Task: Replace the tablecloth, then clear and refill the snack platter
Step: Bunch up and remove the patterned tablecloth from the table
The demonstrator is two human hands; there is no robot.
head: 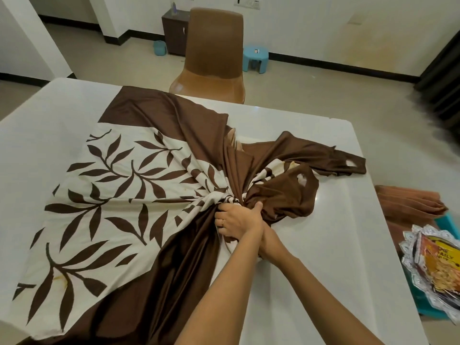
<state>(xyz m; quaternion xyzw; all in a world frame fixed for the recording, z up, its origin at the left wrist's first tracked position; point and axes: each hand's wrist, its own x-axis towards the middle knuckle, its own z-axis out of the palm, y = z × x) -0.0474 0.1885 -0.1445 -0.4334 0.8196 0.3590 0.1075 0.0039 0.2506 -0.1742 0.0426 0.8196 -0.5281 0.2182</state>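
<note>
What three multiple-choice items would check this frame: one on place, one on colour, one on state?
1. The snack platter sits: A at the table's middle; B beyond the table's right edge; C on the tablecloth.
2. The tablecloth's leaf print is: A green; B brown; C red.
3. The tablecloth is: A spread flat; B folded in a stack; C bunched in the grip of the left hand.
Key: 1 B, its silver rim shows past the right edge; 2 B, brown leaves lie on cream; 3 C, folds radiate from the grip.
</note>
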